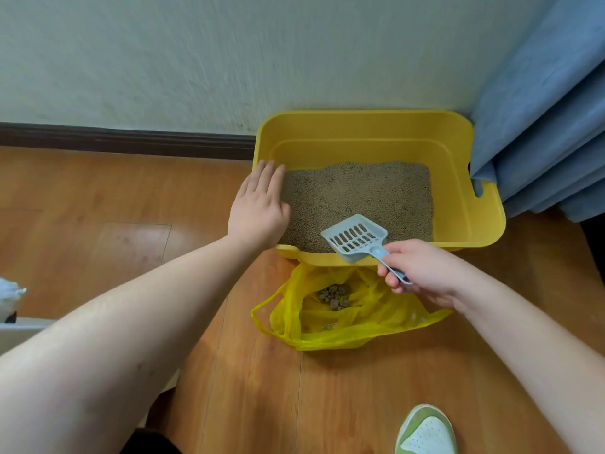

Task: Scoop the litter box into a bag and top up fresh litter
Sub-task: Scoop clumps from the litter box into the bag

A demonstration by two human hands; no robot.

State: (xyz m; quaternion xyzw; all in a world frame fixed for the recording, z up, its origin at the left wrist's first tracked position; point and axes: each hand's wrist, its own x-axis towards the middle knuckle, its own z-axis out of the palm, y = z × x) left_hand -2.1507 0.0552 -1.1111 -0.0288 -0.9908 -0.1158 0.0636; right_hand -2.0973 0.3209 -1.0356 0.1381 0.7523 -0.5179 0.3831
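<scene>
The scoop (pixel 355 237) is a pale grey-blue plastic one with a slotted, squarish pan and a thin handle. Its long axis runs on a slant: the handle points back toward the right hand (pixel 422 273), and the pan points up and left toward the left hand (pixel 258 208), over the near edge of the box (pixel 484 221). The right hand grips the handle, fingers curled round it. A few grains show in the slots.

The left hand lies flat with straight fingers on the box's left rim, fingertips pointing toward the wall (pixel 196 60).

The box is smooth yellow plastic, rectangular with rounded corners, its long side running left to right between the hands and beyond the right one. Inside, the litter (pixel 360 191) is a fine, sandy, grey-brown layer.

Just below the right hand, on the wooden floor (pixel 229 371), sits a thin, crinkled, see-through yellow bag (pixel 360 322), mouth open upward, with dark clumps (pixel 335 296) inside.

Right of the right hand hangs a blue curtain (pixel 540 126), folded in pleats. A green-and-white shoe (pixel 425 430) shows near the bottom edge. No writing can be read.
</scene>
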